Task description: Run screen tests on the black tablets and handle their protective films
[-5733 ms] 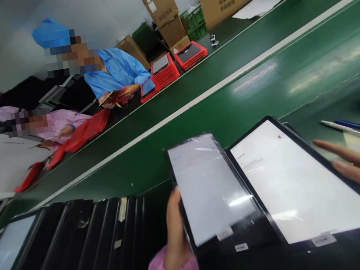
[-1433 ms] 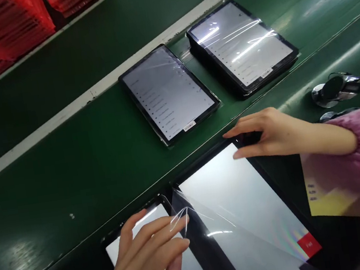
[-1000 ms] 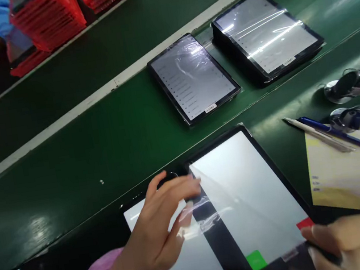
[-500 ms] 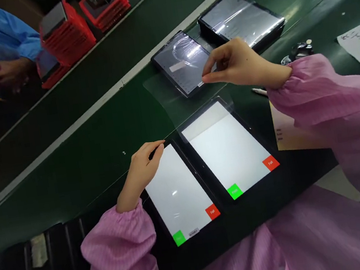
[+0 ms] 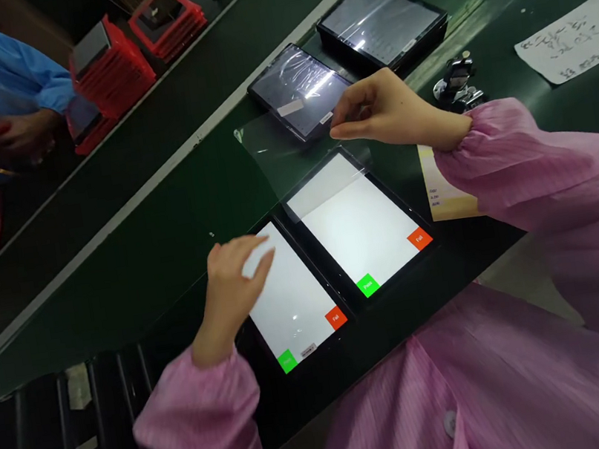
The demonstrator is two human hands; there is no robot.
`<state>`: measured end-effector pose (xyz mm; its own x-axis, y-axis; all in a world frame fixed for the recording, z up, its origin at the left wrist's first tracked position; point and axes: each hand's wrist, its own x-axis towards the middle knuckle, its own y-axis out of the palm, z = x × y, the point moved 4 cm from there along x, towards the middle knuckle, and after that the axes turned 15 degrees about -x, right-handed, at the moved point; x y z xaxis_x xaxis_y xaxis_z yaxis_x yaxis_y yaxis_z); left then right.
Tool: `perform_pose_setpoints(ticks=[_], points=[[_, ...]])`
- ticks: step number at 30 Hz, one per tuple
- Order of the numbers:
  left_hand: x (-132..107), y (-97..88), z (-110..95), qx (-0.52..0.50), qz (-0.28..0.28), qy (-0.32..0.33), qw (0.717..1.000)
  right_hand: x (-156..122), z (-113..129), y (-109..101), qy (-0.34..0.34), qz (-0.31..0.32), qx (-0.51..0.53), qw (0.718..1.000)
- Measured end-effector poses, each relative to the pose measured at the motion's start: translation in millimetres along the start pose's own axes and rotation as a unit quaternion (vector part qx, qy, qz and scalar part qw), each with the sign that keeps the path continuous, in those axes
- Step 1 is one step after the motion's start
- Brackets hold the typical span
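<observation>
Two tablets lie side by side at the near edge of the green bench, both screens white with a green and a red button. My left hand hovers over the top left corner of the left tablet, fingers loosely spread, holding nothing. My right hand is above the far end of the right tablet and pinches a clear protective film that is lifted off its screen, still attached near the top edge.
Two more tablets lie on the conveyor belt beyond. A yellow paper, metal clips and a written note lie to the right. Black tablets are stacked at left. A co-worker's hands work by red trays.
My left hand has let go of the left tablet's top corner and spread open. My right hand keeps the film pinched, slightly lower. The view has shifted a little.
</observation>
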<state>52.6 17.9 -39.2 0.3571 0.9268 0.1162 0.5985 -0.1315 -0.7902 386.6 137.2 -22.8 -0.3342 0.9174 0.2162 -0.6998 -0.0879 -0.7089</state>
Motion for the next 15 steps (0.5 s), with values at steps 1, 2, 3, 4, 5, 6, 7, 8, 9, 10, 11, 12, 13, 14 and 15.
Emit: perform_pose_setpoints(ticks=[1, 2, 3, 4, 5, 6, 7, 8, 9, 10, 11, 12, 13, 14, 15], points=[[-22.2, -0.6, -9.6, 0.016, 0.017, 0.044, 0.999, -3.3, -0.5, -0.6, -0.004, -0.001, 0.005, 1.0], [-46.6, -0.5, -19.2, 0.022, 0.039, 0.086, 0.995, -7.3, -0.9, -1.2, -0.008, -0.002, 0.009, 1.0], [-71.4, -0.5, -27.6, 0.026, 0.055, 0.118, 0.991, -11.7, -1.4, -1.6, -0.008, -0.001, 0.013, 1.0], [-94.5, 0.4, -32.9, 0.037, 0.071, 0.122, 0.989, -16.1, -2.0, -1.4, -0.008, 0.0, 0.017, 1.0], [-114.7, 1.1, -36.9, 0.047, 0.075, 0.124, 0.988, -20.2, -2.6, -0.7, -0.007, 0.001, 0.022, 1.0], [-131.1, 2.1, -39.1, 0.058, 0.075, 0.118, 0.989, -23.6, -3.2, 0.6, -0.006, 0.0, 0.026, 1.0], [-143.4, 3.4, -39.8, 0.068, 0.068, 0.109, 0.989, -26.2, -3.6, 2.3, -0.005, -0.001, 0.03, 1.0], [-151.9, 4.7, -39.8, 0.075, 0.054, 0.106, 0.99, -27.9, -3.9, 4.1, -0.004, -0.003, 0.032, 0.999], [-157.1, 5.9, -39.3, 0.078, 0.04, 0.105, 0.991, -28.7, -4.0, 5.9, -0.004, -0.004, 0.032, 0.999], [-160.0, 7.1, -38.8, 0.077, 0.026, 0.109, 0.991, -28.8, -3.8, 7.3, -0.002, -0.004, 0.029, 1.0], [-161.3, 8.1, -38.3, 0.073, 0.015, 0.116, 0.99, -28.8, -3.3, 8.3, 0.001, -0.003, 0.024, 1.0], [-161.5, 8.8, -37.8, 0.067, 0.009, 0.123, 0.99, -29.0, -2.3, 8.7, 0.003, 0.002, 0.019, 1.0], [-161.1, 8.9, -37.4, 0.06, 0.007, 0.128, 0.99, -29.9, -0.6, 8.6, 0.002, 0.009, 0.014, 1.0], [-159.8, 8.3, -36.6, 0.055, 0.008, 0.129, 0.99, -31.9, 1.7, 8.0, 0.001, 0.016, 0.011, 1.0], [-157.2, 6.8, -35.1, 0.053, 0.012, 0.125, 0.991, -35.2, 4.7, 7.1, -0.004, 0.024, 0.01, 1.0]])
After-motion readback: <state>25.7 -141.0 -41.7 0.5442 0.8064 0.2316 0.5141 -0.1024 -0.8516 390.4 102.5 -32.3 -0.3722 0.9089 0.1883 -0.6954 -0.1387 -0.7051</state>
